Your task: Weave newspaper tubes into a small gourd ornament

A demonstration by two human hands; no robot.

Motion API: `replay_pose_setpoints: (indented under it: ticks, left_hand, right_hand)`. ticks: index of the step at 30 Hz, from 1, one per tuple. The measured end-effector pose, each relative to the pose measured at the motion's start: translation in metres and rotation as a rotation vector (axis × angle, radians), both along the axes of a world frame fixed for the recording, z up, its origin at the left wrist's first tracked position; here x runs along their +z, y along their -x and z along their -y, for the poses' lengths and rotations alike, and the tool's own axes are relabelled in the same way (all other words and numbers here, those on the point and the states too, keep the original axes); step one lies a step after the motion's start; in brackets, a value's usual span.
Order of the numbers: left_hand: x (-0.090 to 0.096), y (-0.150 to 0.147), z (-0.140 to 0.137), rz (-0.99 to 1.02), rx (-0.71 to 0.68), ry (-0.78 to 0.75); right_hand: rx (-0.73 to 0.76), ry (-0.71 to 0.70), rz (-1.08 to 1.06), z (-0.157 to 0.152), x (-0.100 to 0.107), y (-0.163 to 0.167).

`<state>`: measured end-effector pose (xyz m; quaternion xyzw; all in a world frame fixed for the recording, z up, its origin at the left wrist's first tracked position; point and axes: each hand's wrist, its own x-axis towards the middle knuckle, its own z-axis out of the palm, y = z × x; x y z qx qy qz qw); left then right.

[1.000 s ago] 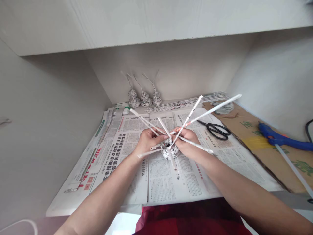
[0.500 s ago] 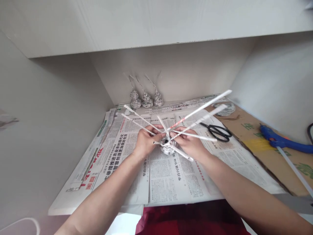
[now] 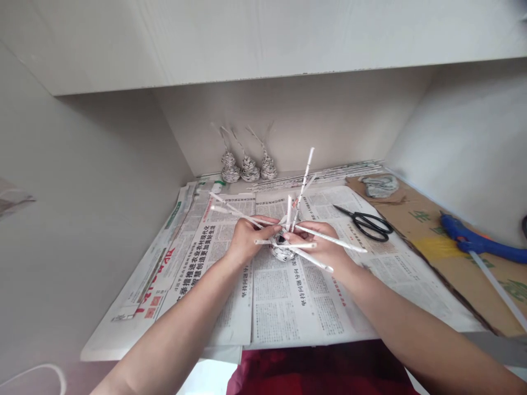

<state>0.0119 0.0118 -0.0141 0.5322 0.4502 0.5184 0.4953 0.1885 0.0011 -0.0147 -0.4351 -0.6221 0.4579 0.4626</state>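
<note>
Between my hands is a small round woven paper piece (image 3: 284,253), with several rolled paper tubes (image 3: 341,241) sticking out around its top opening. My left hand (image 3: 246,237) is closed on the left side of the piece, its thumb and fingers at the base of the tubes. From the right, my right hand (image 3: 323,241) pinches near the tube bases beside the opening. One longer tube (image 3: 305,178) stands nearly upright between the hands, and a short one lies across the front of the opening. Some fingertips are hidden behind the tubes.
Newspaper sheets (image 3: 272,307) cover the table. Three woven gourd shapes (image 3: 250,170) stand at the back beside a bundle of thin paper sticks (image 3: 321,176). Black scissors (image 3: 373,225) lie to the right. A blue glue gun (image 3: 480,238) rests on cardboard (image 3: 426,219). An overhead panel (image 3: 263,44) hangs above.
The two long tubes that slanted to the right now point up, more upright. A short tube now crosses the front of the opening. Both hands stay around the woven piece.
</note>
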Motion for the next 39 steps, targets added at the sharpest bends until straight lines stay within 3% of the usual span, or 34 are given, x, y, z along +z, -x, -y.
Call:
replay_pose_setpoints:
  ticks: [6,12,18,26,33,39]
  left_hand:
    - [-0.004,0.001,-0.002,0.012,-0.003,0.049]
    - [0.000,0.001,-0.001,0.019,0.006,0.160]
    - [0.002,0.001,0.000,-0.072,0.035,0.117]
    - [0.000,-0.002,0.002,-0.080,-0.017,0.022]
    - [-0.003,-0.009,0.004,-0.033,0.059,0.039]
    - [0.001,-0.008,0.004,-0.049,0.047,0.016]
  right_hand:
    - [0.074,0.112,-0.117,-0.006,-0.009,0.003]
    - [0.084,0.093,-0.115,-0.007,-0.009,0.004]
    - [-0.030,0.066,-0.049,-0.002,-0.002,0.007]
    - [-0.114,0.092,-0.071,-0.010,-0.018,0.011]
    - [-0.043,0.074,-0.165,-0.009,-0.012,0.014]
    - [-0.007,0.078,-0.178,-0.005,-0.006,0.013]
